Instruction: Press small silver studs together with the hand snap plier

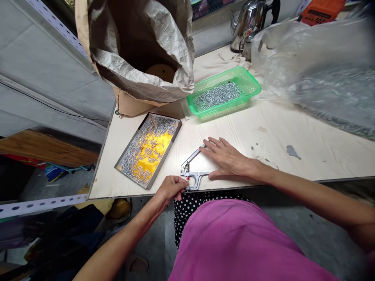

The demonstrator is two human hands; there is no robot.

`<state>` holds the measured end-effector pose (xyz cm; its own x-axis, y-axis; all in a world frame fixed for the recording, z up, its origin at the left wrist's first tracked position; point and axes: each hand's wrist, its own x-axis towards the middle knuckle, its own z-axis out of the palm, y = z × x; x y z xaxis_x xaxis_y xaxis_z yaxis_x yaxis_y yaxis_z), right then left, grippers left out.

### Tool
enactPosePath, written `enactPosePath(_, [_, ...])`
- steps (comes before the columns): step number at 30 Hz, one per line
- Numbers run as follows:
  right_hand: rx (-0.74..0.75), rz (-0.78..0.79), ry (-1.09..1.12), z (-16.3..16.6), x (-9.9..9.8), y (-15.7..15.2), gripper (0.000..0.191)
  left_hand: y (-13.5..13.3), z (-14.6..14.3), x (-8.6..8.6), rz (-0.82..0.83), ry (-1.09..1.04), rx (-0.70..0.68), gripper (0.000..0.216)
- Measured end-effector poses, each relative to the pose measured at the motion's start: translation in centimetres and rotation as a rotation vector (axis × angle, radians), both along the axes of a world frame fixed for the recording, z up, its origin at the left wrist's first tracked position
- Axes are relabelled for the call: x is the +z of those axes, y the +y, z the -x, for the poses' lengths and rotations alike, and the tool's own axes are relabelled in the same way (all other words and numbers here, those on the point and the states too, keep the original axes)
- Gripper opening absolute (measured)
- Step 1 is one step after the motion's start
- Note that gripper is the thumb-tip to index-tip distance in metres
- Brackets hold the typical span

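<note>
Silver pliers (202, 173) between both hands; left hand (172, 187) curled at nose, grip unclear from here; right hand (227, 159) splayed across handles, unclenched.

Over there, near the front edge of the table (243, 128), the pliers (199, 175) lie between the person's left hand (172, 187), at their head, and right hand (227, 157), at their handles. Left of them is a tray (164, 155) with pins (130, 160) in it, a sack (125, 70) behind. Right of the sack sits a basket (250, 84) holding more pins, the kettle (251, 19) beyond, a plastic bag (325, 74) farther right.
</note>
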<state>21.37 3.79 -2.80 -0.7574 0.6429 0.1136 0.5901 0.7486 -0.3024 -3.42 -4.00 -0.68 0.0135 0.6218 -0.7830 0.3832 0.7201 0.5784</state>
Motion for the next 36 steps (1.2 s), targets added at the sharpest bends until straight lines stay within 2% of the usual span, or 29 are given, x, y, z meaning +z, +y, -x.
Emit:
enactPosePath(2, [0.038, 0.022, -0.053, 0.1, -0.2, 1.2, 0.105, -0.1, 0.0, 0.0, -0.008, 0.000, 0.006, 0.025])
enactPosePath(5, [0.061, 0.028, -0.081, 0.4, 0.0, 1.9, 0.105, -0.1, -0.1, 0.1, -0.007, 0.003, 0.010, 0.026])
enactPosePath(10, [0.063, -0.006, -0.090, 0.5, 0.7, 1.1, 0.095, 0.0, -0.3, 0.2, 0.002, 0.012, 0.015, 0.030])
enactPosePath(15, [0.054, 0.013, -0.054, 0.2, 1.1, 0.0, 0.073, -0.1, -0.4, 0.4, 0.017, 0.061, -0.015, 0.030])
enactPosePath(17, [0.068, 0.022, -0.028, 0.1, 1.1, -0.4, 0.065, -0.4, -0.5, 0.9, -0.049, 0.201, -0.112, 0.027])
enactPosePath(18, [0.078, 0.024, -0.011, 0.0, 1.1, -0.6, 0.061, -0.5, -0.6, 1.3, -0.137, 0.313, -0.183, 0.026])
enactPosePath(21, [0.091, 0.027, 0.034, 0.0, 1.1, -1.0, 0.053, -0.7, -1.5, 2.2, -0.549, 0.634, -0.435, 0.021])
enactPosePath(23, [0.079, 0.023, 0.046, 0.0, 1.0, -1.3, 0.054, -0.3, -2.5, 2.2, -0.790, 0.689, -0.614, 0.022])
enactPosePath(25, [0.057, 0.016, 0.046, 0.0, 1.0, -1.5, 0.057, 0.6, -3.7, 1.6, -0.936, 0.650, -0.772, 0.040])
enactPosePath(28, [0.029, 0.023, 0.031, -0.3, 0.8, -1.7, 0.068, 2.5, -5.0, 0.3, -1.003, 0.567, -0.924, 0.058])
enactPosePath(31, [-0.025, 0.035, 0.002, -0.9, 0.7, -1.9, 0.072, 3.9, -5.4, -0.2, -0.977, 0.530, -1.005, 0.057])
enactPosePath(33, [-0.058, 0.025, -0.026, -1.1, 0.6, -1.9, 0.061, 4.3, -5.5, -0.2, -0.960, 0.540, -1.024, 0.053])
enactPosePath(36, [-0.054, 0.005, -0.069, -1.1, 0.6, -1.7, 0.033, 4.4, -5.7, -0.2, -0.953, 0.591, -1.022, 0.041])
